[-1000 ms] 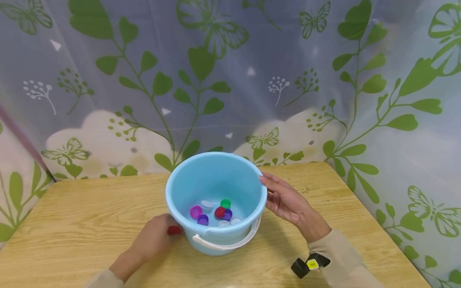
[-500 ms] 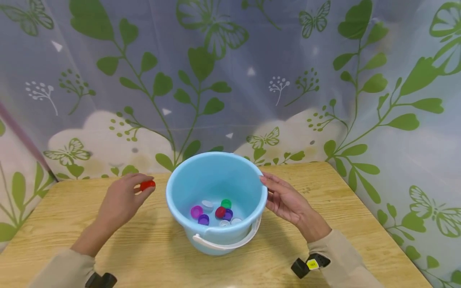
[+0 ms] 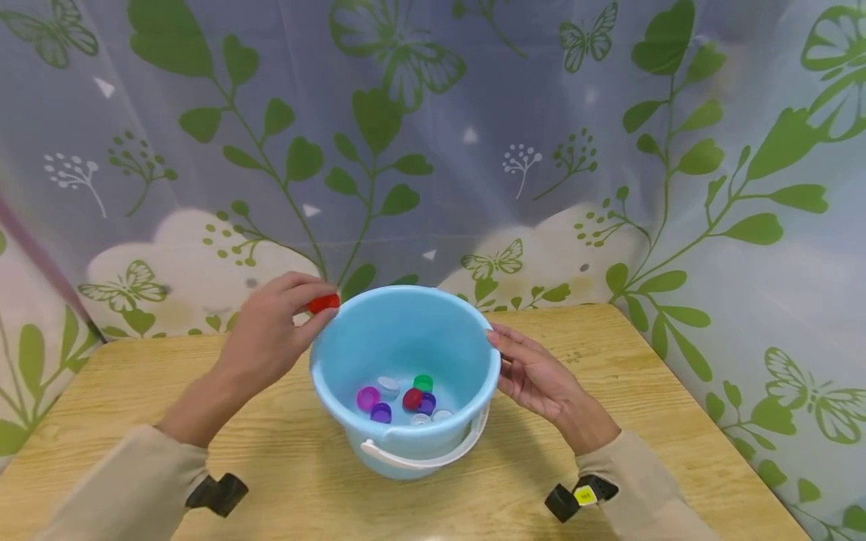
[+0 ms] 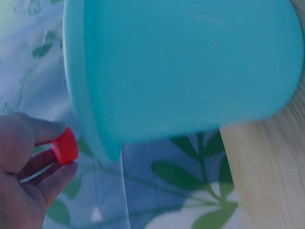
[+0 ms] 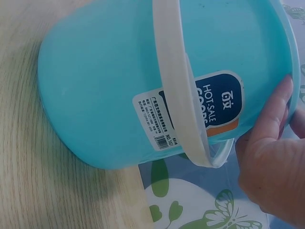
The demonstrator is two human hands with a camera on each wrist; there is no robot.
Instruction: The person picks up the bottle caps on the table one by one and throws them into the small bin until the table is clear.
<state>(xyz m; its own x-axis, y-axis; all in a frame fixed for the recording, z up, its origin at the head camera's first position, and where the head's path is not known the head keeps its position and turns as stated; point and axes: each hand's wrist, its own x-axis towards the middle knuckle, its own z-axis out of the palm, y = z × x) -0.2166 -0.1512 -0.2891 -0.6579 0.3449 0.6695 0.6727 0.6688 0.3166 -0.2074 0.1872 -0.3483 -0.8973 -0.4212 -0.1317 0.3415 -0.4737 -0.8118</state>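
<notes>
A light blue bucket (image 3: 406,315) stands on the table, its white handle (image 3: 433,458) hanging down in front. Inside lie several plastic bottle caps, among them a pink cap (image 3: 368,398), a green cap (image 3: 423,383) and a red cap (image 3: 412,399). My left hand (image 3: 267,327) pinches another red bottle cap (image 3: 326,303) between thumb and fingers, right at the bucket's far left rim. In the left wrist view, that cap (image 4: 66,145) is close beside the rim. My right hand (image 3: 541,376) holds the bucket's right side, fingertips at the rim; a finger (image 5: 271,107) lies just under it.
The bucket stands on a wood-grain table (image 3: 203,421). Behind the table and along its sides hangs a curtain (image 3: 433,150) printed with leaves and butterflies. A label (image 5: 157,119) is stuck on the bucket's outside.
My left hand has moved from low beside the bucket, out to the left, then back right and up to the rim with the red bottle cap. The right hand and bucket have stayed put.
</notes>
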